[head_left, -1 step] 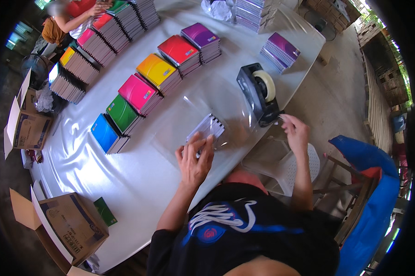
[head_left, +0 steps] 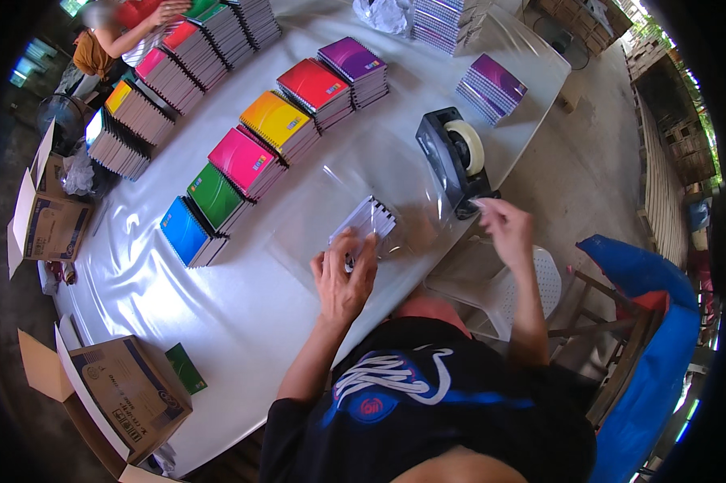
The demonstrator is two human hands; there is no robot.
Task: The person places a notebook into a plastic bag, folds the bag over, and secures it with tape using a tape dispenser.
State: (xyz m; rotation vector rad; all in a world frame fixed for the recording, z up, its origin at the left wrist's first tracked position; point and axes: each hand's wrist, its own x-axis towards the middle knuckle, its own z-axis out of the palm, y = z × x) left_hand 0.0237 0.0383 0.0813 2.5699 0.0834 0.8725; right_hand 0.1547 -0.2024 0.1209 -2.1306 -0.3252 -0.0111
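My left hand (head_left: pixel 347 278) is closed around the near end of a small stack of spiral notebooks (head_left: pixel 368 219), gripping it against the table. A clear plastic sheet (head_left: pixel 330 181) spreads around and beneath that stack. To the right, my right hand (head_left: pixel 505 225) pinches what looks like a small pale piece of tape (head_left: pixel 479 203) at its fingertips. Just beyond those fingers stands a black tape dispenser (head_left: pixel 447 165) with a cream roll of tape (head_left: pixel 466 146), close to the table's right edge.
Stacks of spiral notebooks (head_left: pixel 277 122) in several colours form a slanting row. More stacks (head_left: pixel 206 60) stand far left, where another person's hand (head_left: pixel 168 11) rests. Purple notebooks (head_left: pixel 492 87) lie beyond the dispenser. Open cartons (head_left: pixel 129 394) flank the left edge; a white plastic chair (head_left: pixel 532 278) stands right.
My right hand has shifted a little to the left, across the near end of the tape dispenser. My left hand keeps its grip on the notebooks.
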